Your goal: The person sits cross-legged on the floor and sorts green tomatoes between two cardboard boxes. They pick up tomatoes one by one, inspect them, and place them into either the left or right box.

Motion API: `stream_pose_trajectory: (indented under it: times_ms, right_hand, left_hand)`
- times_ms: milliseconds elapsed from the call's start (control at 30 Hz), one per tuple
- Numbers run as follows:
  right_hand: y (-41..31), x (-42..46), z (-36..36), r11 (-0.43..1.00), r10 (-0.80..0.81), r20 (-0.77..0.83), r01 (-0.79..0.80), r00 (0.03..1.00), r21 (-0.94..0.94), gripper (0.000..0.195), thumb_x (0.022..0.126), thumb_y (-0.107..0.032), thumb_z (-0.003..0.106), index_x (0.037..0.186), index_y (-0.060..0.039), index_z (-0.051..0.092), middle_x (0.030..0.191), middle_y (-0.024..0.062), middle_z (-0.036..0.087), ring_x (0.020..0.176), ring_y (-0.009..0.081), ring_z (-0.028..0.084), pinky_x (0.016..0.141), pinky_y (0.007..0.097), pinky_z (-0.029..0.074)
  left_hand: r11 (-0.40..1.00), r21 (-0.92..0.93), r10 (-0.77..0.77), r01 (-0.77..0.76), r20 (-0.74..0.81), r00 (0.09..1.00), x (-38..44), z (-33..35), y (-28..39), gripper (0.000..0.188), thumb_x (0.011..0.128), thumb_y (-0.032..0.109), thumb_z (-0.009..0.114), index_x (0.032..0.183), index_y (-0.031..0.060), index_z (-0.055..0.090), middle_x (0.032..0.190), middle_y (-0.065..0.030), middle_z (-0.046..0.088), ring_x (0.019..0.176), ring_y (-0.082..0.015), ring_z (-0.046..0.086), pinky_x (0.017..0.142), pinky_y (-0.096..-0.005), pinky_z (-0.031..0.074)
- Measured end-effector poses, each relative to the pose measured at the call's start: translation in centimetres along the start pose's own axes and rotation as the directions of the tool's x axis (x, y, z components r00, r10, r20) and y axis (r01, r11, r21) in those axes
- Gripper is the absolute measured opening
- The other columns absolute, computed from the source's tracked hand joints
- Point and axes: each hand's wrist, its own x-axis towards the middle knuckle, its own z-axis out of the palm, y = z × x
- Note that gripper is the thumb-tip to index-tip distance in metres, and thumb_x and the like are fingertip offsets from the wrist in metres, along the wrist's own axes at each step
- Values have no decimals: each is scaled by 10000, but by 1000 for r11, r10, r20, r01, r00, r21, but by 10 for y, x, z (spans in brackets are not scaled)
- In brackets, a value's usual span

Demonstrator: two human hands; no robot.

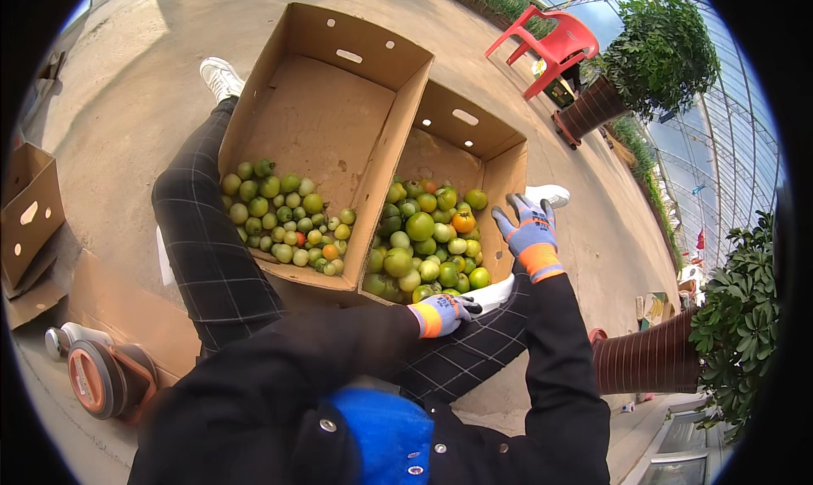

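Note:
Two open cardboard boxes stand side by side between my legs. The left box holds many small green tomatoes at its near end, with a few orange and red ones among them. Larger green tomatoes, a few turning orange, fill the near part of the right box. My right hand, in a grey-blue and orange work glove, is at that box's right wall with fingers apart and nothing visible in it. My left hand, gloved alike, lies by the near edge, its fingertips beside a white sheet-like piece over my leg.
More cardboard boxes stand at the far left. Near them a brown and orange round container lies beside a white bottle-like item. A red plastic chair and potted plants stand to the right.

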Motion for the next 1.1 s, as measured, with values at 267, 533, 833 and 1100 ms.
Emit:
stream_pose_trajectory:
  times_ms: [267, 533, 833, 1100]
  right_hand:
    - [-12, 23, 42, 983, -43, -41, 50, 998, 176, 533, 862, -486, 535, 1206, -81, 581, 1260, 112, 558, 1201, 254, 480, 1104, 427, 189]
    - [-42, 68, 76, 925, -68, -156, 121, 985, 360, 469, 855, -453, 573, 1189, -124, 595, 1242, 92, 571, 1182, 238, 493, 1099, 434, 218]
    - [-106, 64, 128, 696, -42, -360, 286, 932, 659, 352, 843, -184, 620, 1185, -107, 602, 1196, 98, 599, 1139, 256, 528, 1046, 436, 303]
    - [-116, 52, 115, 574, -39, -316, 280, 948, 769, 394, 822, -97, 579, 1213, -47, 571, 1232, 122, 571, 1173, 289, 496, 1073, 435, 267]
  left_hand:
    - [921, -378, -145, -98, -565, 812, 3, -104, 40, 452, 807, -37, 471, 1184, 160, 623, 1264, -141, 550, 1183, -312, 499, 1009, -355, 388]
    - [880, 4, -306, 475, -760, 573, -75, -275, -42, 466, 845, 198, 629, 1281, 81, 517, 1217, -130, 571, 1176, -278, 511, 966, -379, 426]
    - [418, 726, -689, 546, -138, 711, -64, -170, -164, 477, 737, 390, 670, 1134, 135, 592, 1139, -85, 558, 1096, -275, 502, 912, -409, 387]
    - [371, 394, -726, 841, -441, 528, -64, -212, -153, 610, 714, 544, 649, 1098, 71, 613, 1121, -129, 601, 1090, -289, 536, 929, -433, 385]
